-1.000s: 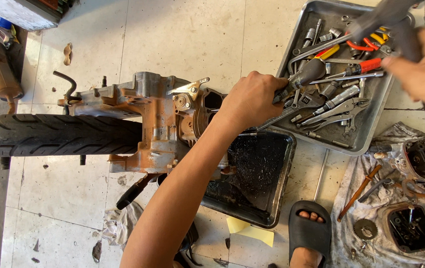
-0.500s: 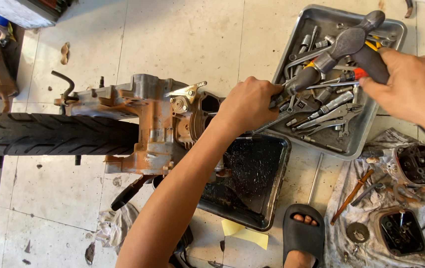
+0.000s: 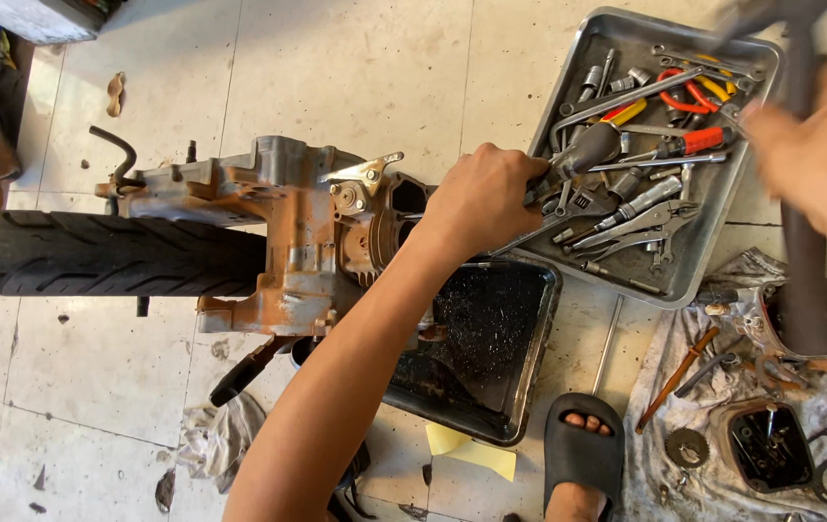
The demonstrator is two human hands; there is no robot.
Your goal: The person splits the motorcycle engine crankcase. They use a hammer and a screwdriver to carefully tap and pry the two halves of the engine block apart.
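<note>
My left hand (image 3: pixel 481 198) is closed around a driver tool with a thick dark handle (image 3: pixel 592 145). It holds the tool's tip against the open end of a rusty motorcycle engine (image 3: pixel 278 222) lying on the floor. My right hand (image 3: pixel 819 155) is blurred at the upper right, above the tool tray. It grips a hammer by its long dark handle (image 3: pixel 805 280), with the head up at the frame's top edge. The hammer is apart from the driver's handle.
A tyre (image 3: pixel 95 253) joins the engine on the left. A metal tray (image 3: pixel 670 285) holds several wrenches, pliers and sockets. A black oily pan (image 3: pixel 491 338) sits below the engine. A sandalled foot (image 3: pixel 583 454) and a cloth (image 3: pixel 713 387) with engine parts lie at the lower right.
The hammer came down to the driver's handle end half a second ago and has now swung back up to the right. My left hand stayed on the driver.
</note>
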